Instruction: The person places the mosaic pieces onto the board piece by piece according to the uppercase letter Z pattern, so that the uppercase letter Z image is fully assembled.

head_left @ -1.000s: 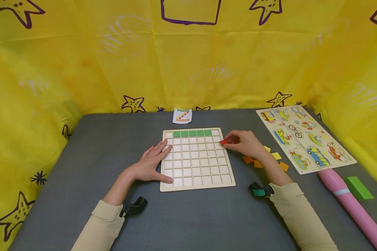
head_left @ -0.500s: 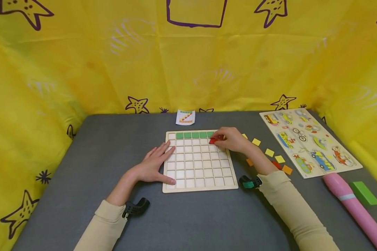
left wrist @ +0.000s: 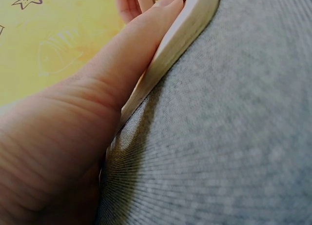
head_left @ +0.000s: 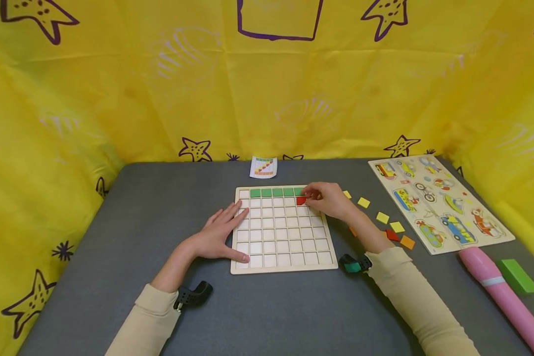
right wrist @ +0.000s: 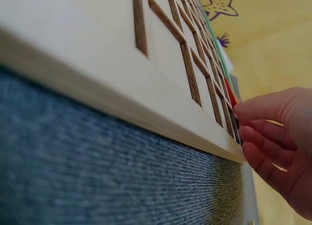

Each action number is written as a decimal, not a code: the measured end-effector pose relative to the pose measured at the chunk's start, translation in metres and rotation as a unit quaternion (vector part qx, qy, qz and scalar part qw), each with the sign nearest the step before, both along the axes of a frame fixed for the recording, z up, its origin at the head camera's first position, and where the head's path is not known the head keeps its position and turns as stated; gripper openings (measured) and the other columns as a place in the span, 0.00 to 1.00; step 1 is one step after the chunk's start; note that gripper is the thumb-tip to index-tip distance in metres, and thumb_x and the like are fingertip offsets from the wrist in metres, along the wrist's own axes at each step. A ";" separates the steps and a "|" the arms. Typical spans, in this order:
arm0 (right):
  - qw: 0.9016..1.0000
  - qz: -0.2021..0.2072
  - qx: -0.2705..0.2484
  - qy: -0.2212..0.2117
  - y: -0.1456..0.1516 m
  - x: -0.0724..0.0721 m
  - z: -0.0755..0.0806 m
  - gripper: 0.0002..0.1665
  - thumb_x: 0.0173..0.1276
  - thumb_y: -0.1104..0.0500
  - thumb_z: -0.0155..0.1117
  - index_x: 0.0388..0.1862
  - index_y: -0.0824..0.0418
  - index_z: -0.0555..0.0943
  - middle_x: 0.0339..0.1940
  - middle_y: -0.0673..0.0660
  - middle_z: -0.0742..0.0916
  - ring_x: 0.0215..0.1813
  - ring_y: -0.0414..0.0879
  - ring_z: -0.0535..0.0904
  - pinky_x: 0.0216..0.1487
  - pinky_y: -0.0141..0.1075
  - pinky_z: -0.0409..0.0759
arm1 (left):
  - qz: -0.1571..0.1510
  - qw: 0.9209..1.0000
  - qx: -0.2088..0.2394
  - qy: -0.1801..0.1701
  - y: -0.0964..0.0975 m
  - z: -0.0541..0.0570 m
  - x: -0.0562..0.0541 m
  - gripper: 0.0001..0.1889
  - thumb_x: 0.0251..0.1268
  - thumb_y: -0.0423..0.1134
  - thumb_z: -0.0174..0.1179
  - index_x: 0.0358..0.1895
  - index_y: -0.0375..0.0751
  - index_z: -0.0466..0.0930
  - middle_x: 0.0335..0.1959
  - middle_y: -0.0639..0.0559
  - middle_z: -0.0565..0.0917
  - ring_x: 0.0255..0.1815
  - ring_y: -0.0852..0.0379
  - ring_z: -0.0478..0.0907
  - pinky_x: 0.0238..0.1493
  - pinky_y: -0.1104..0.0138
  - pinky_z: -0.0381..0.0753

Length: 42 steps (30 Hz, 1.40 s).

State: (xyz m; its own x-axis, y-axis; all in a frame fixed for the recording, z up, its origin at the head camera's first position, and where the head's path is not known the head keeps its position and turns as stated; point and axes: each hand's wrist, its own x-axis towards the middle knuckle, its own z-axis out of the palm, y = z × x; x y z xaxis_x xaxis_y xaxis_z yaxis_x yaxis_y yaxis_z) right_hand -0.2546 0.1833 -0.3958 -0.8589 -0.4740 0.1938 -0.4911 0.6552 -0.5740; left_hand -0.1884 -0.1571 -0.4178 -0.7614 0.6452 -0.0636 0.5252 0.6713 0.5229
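Head view: the right hand [head_left: 328, 199] pinches a red tile [head_left: 300, 200] at the second row of a wooden grid board [head_left: 281, 233], just below the green tiles [head_left: 278, 193], while the left hand [head_left: 215, 237] rests, fingers spread, on the board's left edge. Yellow tiles [head_left: 382, 217] dot the table [head_left: 293, 316].

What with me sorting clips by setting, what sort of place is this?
Probably a tabletop play area: a yellow fabric backdrop printed with purple starfish hangs behind a dark grey table that bears a pale, square-celled wooden grid board and a flat pale board with colourful vehicle pictures.
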 end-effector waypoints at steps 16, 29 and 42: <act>0.995 -0.093 -0.015 -0.013 0.043 0.002 0.004 0.10 0.70 0.67 0.58 0.45 0.64 0.85 0.46 0.62 0.86 0.45 0.56 0.79 0.48 0.49 0.77 | 0.003 1.000 0.000 -0.003 0.000 0.000 0.001 0.61 0.48 0.66 0.70 0.79 0.42 0.44 0.80 0.42 0.37 0.79 0.43 0.33 0.71 0.43 0.37; 0.994 -0.080 0.050 -0.048 0.081 0.005 0.005 0.19 0.62 0.72 0.60 0.53 0.68 0.81 0.52 0.70 0.82 0.56 0.66 0.74 0.57 0.59 0.69 | 0.003 1.000 -0.002 0.002 0.000 -0.001 0.000 0.61 0.48 0.67 0.69 0.79 0.42 0.44 0.80 0.42 0.37 0.79 0.44 0.33 0.71 0.43 0.37; 0.993 -0.094 0.043 -0.052 0.076 0.003 0.001 0.20 0.62 0.63 0.70 0.52 0.68 0.81 0.40 0.62 0.84 0.41 0.54 0.78 0.44 0.45 0.73 | -0.001 1.000 0.001 0.003 -0.001 0.000 0.001 0.60 0.49 0.65 0.70 0.79 0.42 0.44 0.80 0.42 0.37 0.79 0.42 0.33 0.71 0.43 0.37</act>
